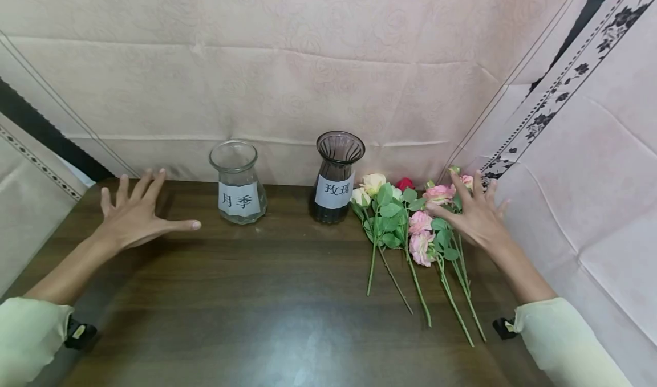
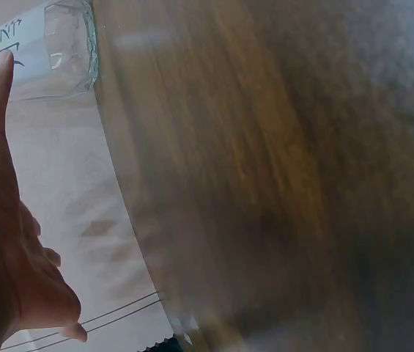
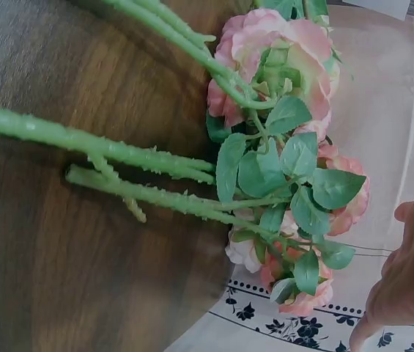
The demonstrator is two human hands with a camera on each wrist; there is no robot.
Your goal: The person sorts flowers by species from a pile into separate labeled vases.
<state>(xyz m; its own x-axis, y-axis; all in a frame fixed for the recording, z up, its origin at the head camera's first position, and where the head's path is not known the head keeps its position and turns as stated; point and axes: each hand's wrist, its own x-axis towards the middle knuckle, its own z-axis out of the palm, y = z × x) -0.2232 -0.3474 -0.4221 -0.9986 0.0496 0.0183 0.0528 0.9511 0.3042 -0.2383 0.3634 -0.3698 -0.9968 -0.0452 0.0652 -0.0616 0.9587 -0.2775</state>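
With fingers spread and nothing held, my left hand [image 1: 134, 215] hovers at the left side of the table, left of a clear glass vase [image 1: 239, 190] with a paper label. My right hand [image 1: 477, 213] is also spread and holds nothing, over the right end of the flowers. Pink artificial flowers [image 1: 422, 244] with green stems lie beneath and beside it; in the right wrist view their pink blooms [image 3: 272, 66] and leaves are close to the hand. White or cream roses [image 1: 373, 183] and one red rose [image 1: 404, 184] lie further left, beside a dark glass vase [image 1: 335, 176] with its own label.
The brown wooden table [image 1: 231, 307] has its back edge against a pale patterned cloth [image 1: 287, 90]. More cloth with a black floral border [image 1: 559, 93] hangs at the right. Flower stems [image 1: 451, 301] point toward the table's front. Both vases stand upright near the back edge.
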